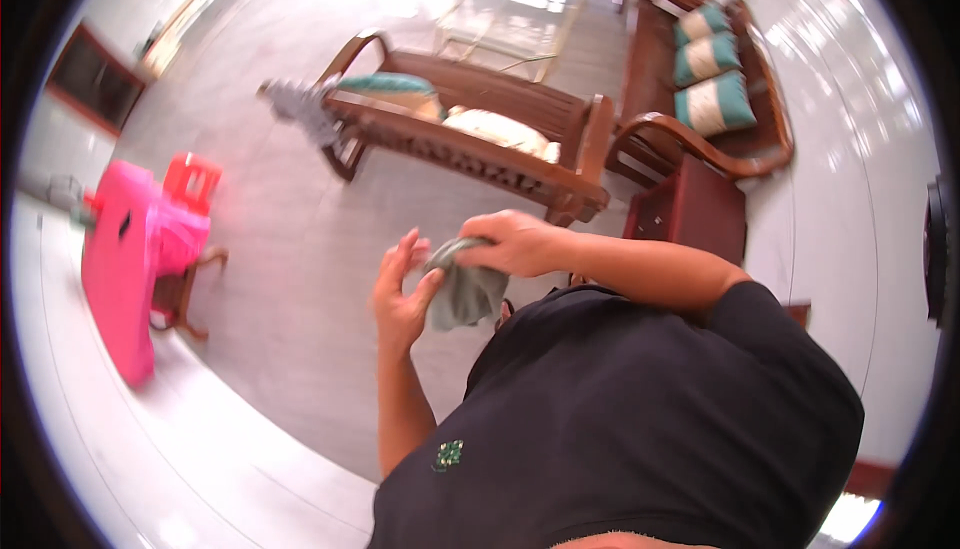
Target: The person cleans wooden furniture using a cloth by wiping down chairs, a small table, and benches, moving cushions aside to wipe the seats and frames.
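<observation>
A crumpled grey-green cloth [465, 296] hangs in front of my body, with a rolled or folded edge at its top. The fingers of my right hand [512, 243] are closed on that upper edge. Beside the cloth's left side is my left hand [402, 289], its fingers pointing up and apart. The left thumb reaches the cloth's edge and seems to touch it. Both forearms are bare below the short sleeves of a black shirt [640, 409]. The cloth's exact kind cannot be made out.
Ahead stands a wooden bench [470, 139] with cushions and a grey cloth [300, 114] over its left end. A wooden sofa [650, 69] with teal-and-cream cushions [715, 104] is at the right, near a dark red cabinet [690, 211]. Pink covered furniture [120, 269] and a red stool [192, 181] stand left.
</observation>
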`<state>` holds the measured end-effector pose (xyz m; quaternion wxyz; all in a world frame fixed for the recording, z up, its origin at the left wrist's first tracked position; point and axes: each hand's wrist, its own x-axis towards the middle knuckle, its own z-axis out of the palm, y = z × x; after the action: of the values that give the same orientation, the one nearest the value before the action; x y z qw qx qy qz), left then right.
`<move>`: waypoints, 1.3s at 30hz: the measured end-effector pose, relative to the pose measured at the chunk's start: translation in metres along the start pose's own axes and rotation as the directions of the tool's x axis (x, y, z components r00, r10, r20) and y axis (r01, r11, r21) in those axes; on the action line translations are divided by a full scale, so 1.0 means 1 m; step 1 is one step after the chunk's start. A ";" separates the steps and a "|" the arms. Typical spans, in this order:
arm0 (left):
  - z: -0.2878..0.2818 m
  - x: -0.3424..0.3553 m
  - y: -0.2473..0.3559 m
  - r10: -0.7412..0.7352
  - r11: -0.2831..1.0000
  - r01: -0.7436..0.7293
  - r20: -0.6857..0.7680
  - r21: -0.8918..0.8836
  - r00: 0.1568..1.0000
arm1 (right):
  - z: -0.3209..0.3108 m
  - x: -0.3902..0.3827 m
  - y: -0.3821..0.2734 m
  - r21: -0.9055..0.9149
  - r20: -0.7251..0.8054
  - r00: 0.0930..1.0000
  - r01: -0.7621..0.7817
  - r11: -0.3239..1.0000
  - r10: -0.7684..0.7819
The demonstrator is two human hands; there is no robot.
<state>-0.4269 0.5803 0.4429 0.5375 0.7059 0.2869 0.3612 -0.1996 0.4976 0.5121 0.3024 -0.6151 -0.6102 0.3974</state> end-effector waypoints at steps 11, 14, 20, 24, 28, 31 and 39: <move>0.049 -0.021 -0.031 -0.228 0.971 0.230 0.037 -0.062 0.973 | -0.052 -0.021 -0.012 0.019 -0.009 0.996 0.094 0.995 -0.094; 0.054 0.003 -0.038 0.001 0.997 0.006 -0.085 0.079 0.996 | -0.076 -0.044 0.019 -0.171 -0.145 0.976 0.137 0.976 -0.162; 0.083 0.064 0.010 0.042 0.990 -0.026 -0.115 0.138 0.992 | -0.111 -0.095 0.087 -0.315 -0.175 0.954 0.179 0.932 -0.242; 0.093 0.128 0.029 0.192 0.895 -0.190 0.036 0.403 0.981 | -0.135 -0.108 0.112 -0.099 -0.277 0.947 0.141 0.985 -0.163; 0.120 0.241 0.064 0.243 0.805 -0.285 0.150 0.520 0.958 | -0.161 -0.086 0.171 0.250 -0.341 0.940 0.115 0.961 -0.024; 0.181 0.302 0.074 0.417 0.717 -0.504 0.284 0.481 0.864 | -0.184 -0.067 0.232 -0.002 -0.418 0.860 -0.322 0.947 0.292; 0.238 0.189 -0.104 0.157 0.741 0.067 -0.269 0.668 0.950 | -0.125 -0.087 0.312 -0.205 -0.518 0.810 -0.430 0.879 0.276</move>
<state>-0.1255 0.6253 0.3425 0.1874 0.7930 0.4601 0.3526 0.0716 0.4031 0.3181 0.2606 -0.8367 -0.4457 0.1826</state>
